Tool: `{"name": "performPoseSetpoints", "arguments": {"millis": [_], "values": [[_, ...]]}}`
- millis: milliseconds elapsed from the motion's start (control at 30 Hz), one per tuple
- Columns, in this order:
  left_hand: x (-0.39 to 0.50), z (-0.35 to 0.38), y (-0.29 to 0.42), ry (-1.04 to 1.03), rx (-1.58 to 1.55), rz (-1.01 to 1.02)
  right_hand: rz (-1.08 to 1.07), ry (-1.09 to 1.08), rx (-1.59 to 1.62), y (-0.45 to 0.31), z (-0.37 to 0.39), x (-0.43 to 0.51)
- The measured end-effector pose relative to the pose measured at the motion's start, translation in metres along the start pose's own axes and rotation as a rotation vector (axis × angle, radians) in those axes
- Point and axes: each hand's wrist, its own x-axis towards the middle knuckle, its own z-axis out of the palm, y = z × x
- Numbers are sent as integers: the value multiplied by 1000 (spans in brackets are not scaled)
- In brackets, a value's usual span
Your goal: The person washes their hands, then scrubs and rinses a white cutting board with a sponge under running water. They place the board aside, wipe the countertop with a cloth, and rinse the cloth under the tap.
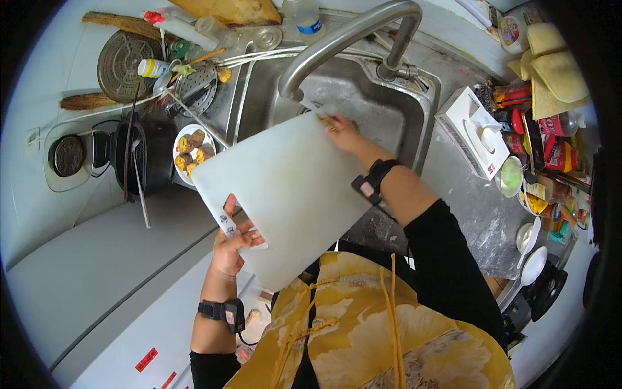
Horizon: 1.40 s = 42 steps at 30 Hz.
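Observation:
A white plastic cutting board [291,189] is tilted over the front of the stainless steel sink [413,121]. My left hand [233,248] grips it by the handle slot at its lower left edge, fingers through the slot. At the board's far corner, below the faucet spout [291,87], is my right hand [342,133]; it is blurred and seems to press something small, perhaps a scrubber, on the edge. Whether water runs there is hard to tell; a pale streak shows under the spout. The board hides part of the basin.
Left of the sink stands a plate of yellow-fleshed food pieces [194,141], beside a dark pot [131,150] and a perforated steamer disc [129,63]. On the right counter lie a tissue box [474,131], a small bowl [511,176], several jars and a white spoon [533,265].

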Motion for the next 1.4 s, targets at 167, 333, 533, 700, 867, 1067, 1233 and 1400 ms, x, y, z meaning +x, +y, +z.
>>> {"name": "performPoseSetpoints", "arguments": {"millis": [167, 333, 533, 700, 867, 1067, 1233, 1400], "values": [[10, -3, -1, -13, -15, 57, 236, -215, 358, 60, -12, 1], [19, -7, -5, 43, -18, 96, 6, -157, 92, 31, 37, -60], [27, -16, -11, 5, -102, 80, -362, -239, -30, -43, 57, -114], [41, 1, -7, 19, -123, 157, -137, -128, 153, -2, 29, -75], [52, 20, 0, 16, -107, 222, 302, 192, 29, 27, -46, -56], [73, 55, 2, 45, -157, 238, 127, 972, -401, 3, -150, -74], [78, 74, 4, 78, -119, 247, 357, 646, -403, -10, -190, -68], [86, 75, 0, 35, -84, 224, 396, 498, -138, -7, -191, -44]]}}
